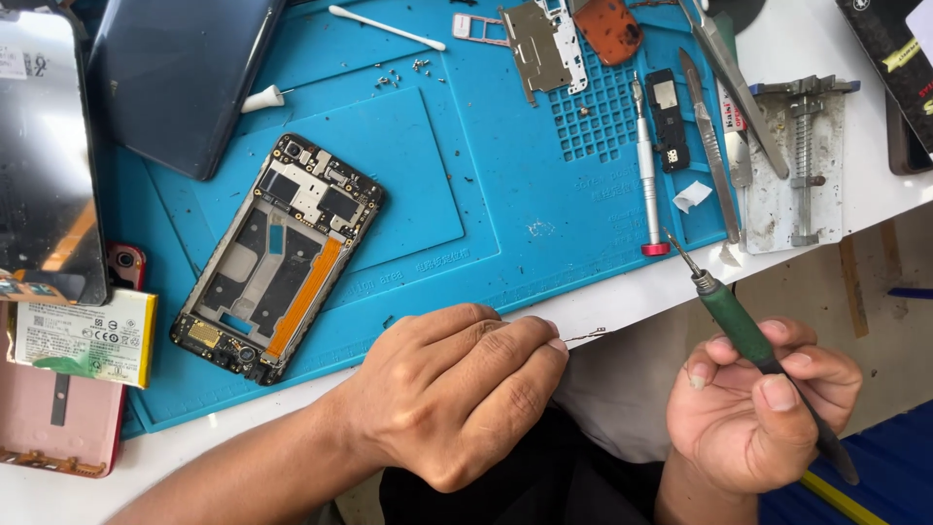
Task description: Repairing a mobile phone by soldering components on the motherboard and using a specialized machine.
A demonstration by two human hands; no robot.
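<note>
Head view: the left hand [457,389] rests at the near edge of the blue mat [486,194], its fingers [530,340] pressed together, pinching a thin dark wire-like bit [586,335]. Right of the mat, off the desk [807,39], the right hand [763,394] grips a green-handled screwdriver [743,335], tip toward the mat. The opened phone [277,258] lies on the mat's left part.

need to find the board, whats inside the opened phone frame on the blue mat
Inside the opened phone frame an orange flex strip runs lengthwise, with dark boards at the top end. Anything beneath them is covered.
</note>
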